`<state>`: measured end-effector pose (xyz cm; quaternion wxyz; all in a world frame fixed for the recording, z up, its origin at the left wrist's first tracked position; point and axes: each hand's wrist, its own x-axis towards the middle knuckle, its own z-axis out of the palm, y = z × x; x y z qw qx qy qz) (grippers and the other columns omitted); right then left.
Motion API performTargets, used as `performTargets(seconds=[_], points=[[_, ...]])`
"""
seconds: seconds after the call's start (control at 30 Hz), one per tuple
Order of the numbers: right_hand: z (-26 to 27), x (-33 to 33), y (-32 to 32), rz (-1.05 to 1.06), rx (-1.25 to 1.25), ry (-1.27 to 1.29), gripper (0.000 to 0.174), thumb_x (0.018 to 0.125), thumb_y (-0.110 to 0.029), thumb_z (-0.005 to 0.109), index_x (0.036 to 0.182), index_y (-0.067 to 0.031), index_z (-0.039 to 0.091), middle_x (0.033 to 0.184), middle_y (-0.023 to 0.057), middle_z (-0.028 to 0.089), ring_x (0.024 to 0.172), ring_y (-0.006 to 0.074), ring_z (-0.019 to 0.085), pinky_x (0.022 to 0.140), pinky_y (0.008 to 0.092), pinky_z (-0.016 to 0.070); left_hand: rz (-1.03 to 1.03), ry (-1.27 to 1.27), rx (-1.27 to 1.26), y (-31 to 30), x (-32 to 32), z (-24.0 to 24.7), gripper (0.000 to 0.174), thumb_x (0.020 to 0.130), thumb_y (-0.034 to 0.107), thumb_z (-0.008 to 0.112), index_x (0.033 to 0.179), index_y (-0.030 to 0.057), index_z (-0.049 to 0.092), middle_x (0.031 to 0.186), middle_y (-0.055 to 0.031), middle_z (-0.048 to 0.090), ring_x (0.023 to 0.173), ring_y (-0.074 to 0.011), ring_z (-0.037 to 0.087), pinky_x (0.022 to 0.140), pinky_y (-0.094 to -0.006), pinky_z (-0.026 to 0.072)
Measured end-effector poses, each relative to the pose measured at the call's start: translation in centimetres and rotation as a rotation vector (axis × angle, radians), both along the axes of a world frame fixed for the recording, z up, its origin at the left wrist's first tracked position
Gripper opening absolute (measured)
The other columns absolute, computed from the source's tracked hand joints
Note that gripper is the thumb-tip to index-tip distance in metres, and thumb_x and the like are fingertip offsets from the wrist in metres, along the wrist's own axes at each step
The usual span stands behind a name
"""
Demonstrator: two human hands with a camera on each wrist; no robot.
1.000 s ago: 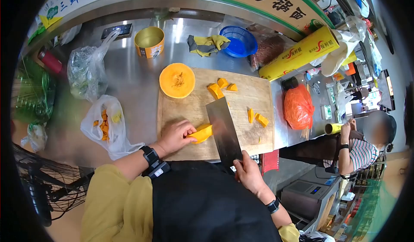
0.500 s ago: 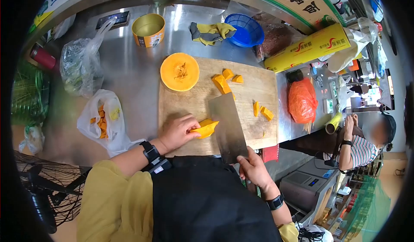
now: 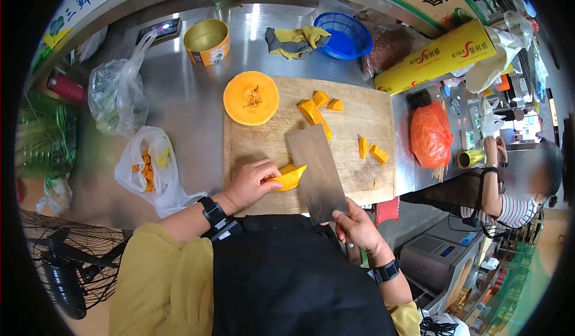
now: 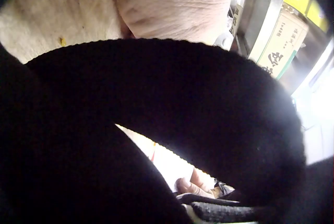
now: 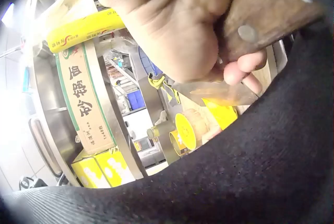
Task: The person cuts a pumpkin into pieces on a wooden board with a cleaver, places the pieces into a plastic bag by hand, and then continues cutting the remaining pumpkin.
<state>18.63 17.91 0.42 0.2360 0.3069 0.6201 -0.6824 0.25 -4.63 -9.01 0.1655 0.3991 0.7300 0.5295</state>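
Note:
My left hand (image 3: 252,184) pinches a pumpkin wedge (image 3: 290,177) on the wooden cutting board (image 3: 251,147). The cleaver's broad blade (image 3: 317,167) lies against the wedge's right end, and my right hand (image 3: 359,227) grips the handle. In the right wrist view my right hand (image 5: 182,31) curls round the wooden handle (image 5: 271,12). A halved pumpkin (image 3: 251,98) rests cut face up at the board's upper left. Pumpkin pieces (image 3: 311,113) and smaller chunks (image 3: 378,153) lie right of it. The left wrist view shows part of my left hand (image 4: 175,4); its fingertips are hidden there.
Left of the board is a plastic bag (image 3: 162,180) of pumpkin chunks. Behind stand an open tin (image 3: 206,43), a cloth (image 3: 296,41) and a blue basket (image 3: 343,35). On the right are a yellow film box (image 3: 435,57), a red bag (image 3: 430,135) and a person (image 3: 509,192).
The head view has shifted. The cleaver blade has tilted flatter beside the wedge, while my left hand keeps its hold. The person at the right has raised their hands.

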Motion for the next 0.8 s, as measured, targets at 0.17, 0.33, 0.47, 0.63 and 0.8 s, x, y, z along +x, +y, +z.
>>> performTargets(seconds=[0.17, 0.33, 0.47, 0.63, 0.8], points=[[0.0, -0.8, -0.6, 0.045, 0.021, 0.017, 0.039, 0.102, -0.009, 0.047, 0.139, -0.0037, 0.038, 0.080, 0.0007, 0.061, 0.050, 0.0049, 0.048, 0.045, 0.0207, 0.0422, 0.024, -0.008, -0.013, -0.1, 0.3, -0.1, 0.019, 0.075, 0.009, 0.078, 0.084, 0.0020, 0.062, 0.076, -0.0074, 0.057, 0.060, -0.0171, 0.053, 0.055, -0.0301, 0.0423], [-0.4, -1.1, -0.2, 0.066, 0.009, 0.009, 0.042, 0.101, -0.010, 0.048, 0.141, -0.0044, 0.037, 0.078, 0.0015, 0.061, 0.050, 0.0053, 0.048, 0.046, 0.0211, 0.0430, 0.019, 0.018, -0.037, -0.1, 0.2, -0.2, 0.019, 0.074, 0.009, 0.078, 0.082, 0.0024, 0.062, 0.076, -0.0073, 0.056, 0.062, -0.0170, 0.053, 0.056, -0.0300, 0.0422], [0.2, -1.9, 0.4, 0.096, -0.030, -0.020, 0.041, 0.101, -0.011, 0.048, 0.140, -0.0047, 0.038, 0.080, 0.0028, 0.062, 0.051, 0.0052, 0.048, 0.046, 0.0216, 0.0438, 0.015, 0.042, -0.029, 0.0, 0.2, -0.6, 0.019, 0.074, 0.009, 0.078, 0.081, 0.0027, 0.061, 0.076, -0.0072, 0.056, 0.063, -0.0184, 0.054, 0.057, -0.0303, 0.0429], [-1.4, -2.9, -0.6, 0.117, -0.040, -0.010, 0.038, 0.101, -0.011, 0.047, 0.138, -0.0049, 0.040, 0.086, 0.0052, 0.066, 0.052, 0.0049, 0.049, 0.046, 0.0217, 0.0444, 0.012, 0.074, -0.021, -0.2, 0.2, -0.6, 0.020, 0.075, 0.010, 0.078, 0.083, 0.0031, 0.061, 0.076, -0.0070, 0.056, 0.064, -0.0195, 0.054, 0.058, -0.0303, 0.0439], [0.0, -2.9, 0.2, 0.116, -0.081, -0.054, 0.036, 0.100, -0.011, 0.047, 0.135, -0.0046, 0.041, 0.087, 0.0062, 0.066, 0.052, 0.0055, 0.049, 0.047, 0.0219, 0.0450, -0.042, 0.019, -0.098, -0.3, 0.1, -0.1, 0.021, 0.079, 0.015, 0.074, 0.090, 0.0040, 0.059, 0.084, -0.0089, 0.057, 0.074, -0.0254, 0.058, 0.067, -0.0342, 0.0475]])
